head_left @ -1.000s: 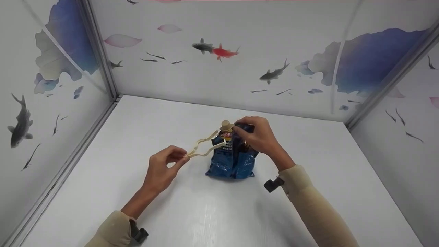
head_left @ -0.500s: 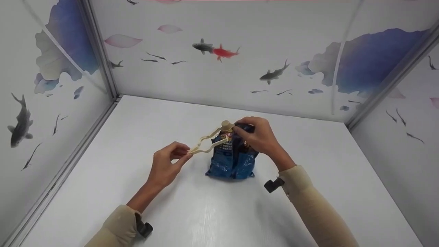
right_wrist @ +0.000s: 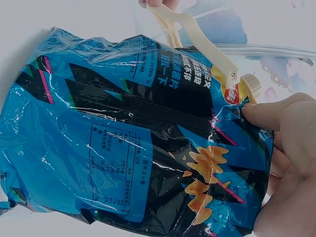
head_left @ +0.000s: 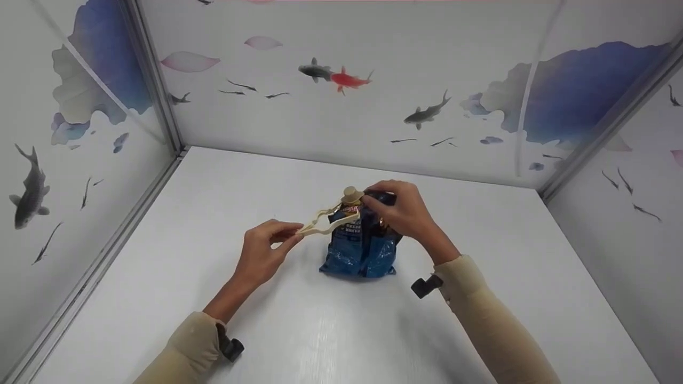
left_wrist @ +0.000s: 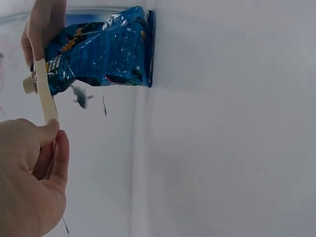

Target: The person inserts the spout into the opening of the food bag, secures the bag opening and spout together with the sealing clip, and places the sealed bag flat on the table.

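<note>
A blue and black snack bag [head_left: 347, 250] with printed wavy chips [right_wrist: 210, 163] stands upright on the table. At its top sits a cream capped spout [head_left: 351, 195]. My right hand [head_left: 397, 208] pinches the bag's upper edge beside this spout. With thumb and fingertips, my left hand [head_left: 264, 253] holds one end of a cream plastic bag clip [head_left: 317, 231]. The clip's two arms spread apart toward the bag's top, one in front and one reaching the spout's side. In the right wrist view, the front arm [right_wrist: 205, 42] ends close to the spout [right_wrist: 253, 85]; contact is unclear.
The white tabletop [head_left: 331, 330] surrounds the bag. White panels [head_left: 341, 122] printed with fish and leaves stand at the back and both sides, joined by grey metal posts [head_left: 160, 80]. A black wrist camera [head_left: 427, 287] sits on the right sleeve.
My left hand has moved right and slightly up, carrying the clip closer over the bag's top. The right hand and the bag have stayed in place.
</note>
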The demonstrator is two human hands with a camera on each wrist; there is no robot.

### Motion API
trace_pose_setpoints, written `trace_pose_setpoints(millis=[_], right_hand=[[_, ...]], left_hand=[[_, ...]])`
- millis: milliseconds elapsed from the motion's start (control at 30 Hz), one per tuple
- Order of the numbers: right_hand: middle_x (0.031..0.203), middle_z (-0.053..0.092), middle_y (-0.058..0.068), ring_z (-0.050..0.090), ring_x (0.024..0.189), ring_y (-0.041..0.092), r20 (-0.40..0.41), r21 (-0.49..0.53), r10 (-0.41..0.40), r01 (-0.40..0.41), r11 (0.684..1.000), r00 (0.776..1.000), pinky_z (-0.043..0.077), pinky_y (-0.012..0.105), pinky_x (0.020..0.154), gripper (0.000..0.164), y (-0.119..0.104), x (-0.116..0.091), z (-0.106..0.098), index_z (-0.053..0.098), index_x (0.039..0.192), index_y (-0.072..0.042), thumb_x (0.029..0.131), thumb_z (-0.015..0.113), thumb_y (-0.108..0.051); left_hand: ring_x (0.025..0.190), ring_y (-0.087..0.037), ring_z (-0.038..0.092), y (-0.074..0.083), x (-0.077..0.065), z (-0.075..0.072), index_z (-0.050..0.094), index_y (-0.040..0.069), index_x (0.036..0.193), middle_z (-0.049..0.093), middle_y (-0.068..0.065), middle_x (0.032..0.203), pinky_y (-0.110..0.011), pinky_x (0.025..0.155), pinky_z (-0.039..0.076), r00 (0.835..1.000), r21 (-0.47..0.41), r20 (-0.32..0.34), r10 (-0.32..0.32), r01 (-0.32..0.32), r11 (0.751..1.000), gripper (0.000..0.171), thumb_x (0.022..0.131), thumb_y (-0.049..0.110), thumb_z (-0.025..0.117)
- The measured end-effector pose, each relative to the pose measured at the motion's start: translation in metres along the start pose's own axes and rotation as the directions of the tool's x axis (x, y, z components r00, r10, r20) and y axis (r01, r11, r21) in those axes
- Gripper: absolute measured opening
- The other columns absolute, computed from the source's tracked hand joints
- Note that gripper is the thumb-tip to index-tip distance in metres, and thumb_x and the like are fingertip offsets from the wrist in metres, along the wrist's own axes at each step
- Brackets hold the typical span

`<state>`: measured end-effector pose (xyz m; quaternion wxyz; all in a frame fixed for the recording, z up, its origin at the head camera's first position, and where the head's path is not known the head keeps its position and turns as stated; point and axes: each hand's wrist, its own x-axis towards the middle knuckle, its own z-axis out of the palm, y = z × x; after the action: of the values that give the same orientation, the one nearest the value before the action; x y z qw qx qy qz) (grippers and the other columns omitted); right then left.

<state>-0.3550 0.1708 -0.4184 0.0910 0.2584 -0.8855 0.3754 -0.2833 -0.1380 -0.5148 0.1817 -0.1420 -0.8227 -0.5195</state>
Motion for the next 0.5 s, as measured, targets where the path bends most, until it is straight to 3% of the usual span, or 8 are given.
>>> trace_pose_setpoints(millis=[200,500], right_hand=[[0.119,0.080,0.008,0.075,0.107,0.024,0.008,-0.011,0.008,-0.008,1.000,1.000,0.065,0.047,0.096,0.023,-0.001,0.002,-0.001,0.082,0.120,-0.009,0.103,0.076,-0.024],[0.118,0.080,0.007,0.075,0.106,0.024,0.024,-0.006,0.031,-0.031,1.000,0.999,0.065,0.046,0.096,0.024,-0.003,0.003,-0.002,0.082,0.120,-0.010,0.102,0.077,-0.026]], left_hand=[[0.099,-0.010,0.076,0.001,0.004,0.004,0.083,0.015,0.123,0.076,0.002,0.102,-0.027,0.094,0.064,1.000,-0.001,-0.006,-0.008,0.008,1.000,0.024,0.098,0.016,0.081],[0.099,-0.011,0.075,0.006,0.011,0.011,0.083,0.012,0.122,0.076,0.000,0.104,-0.026,0.093,0.064,0.999,-0.022,-0.020,0.035,-0.035,0.999,0.024,0.099,0.014,0.080]])
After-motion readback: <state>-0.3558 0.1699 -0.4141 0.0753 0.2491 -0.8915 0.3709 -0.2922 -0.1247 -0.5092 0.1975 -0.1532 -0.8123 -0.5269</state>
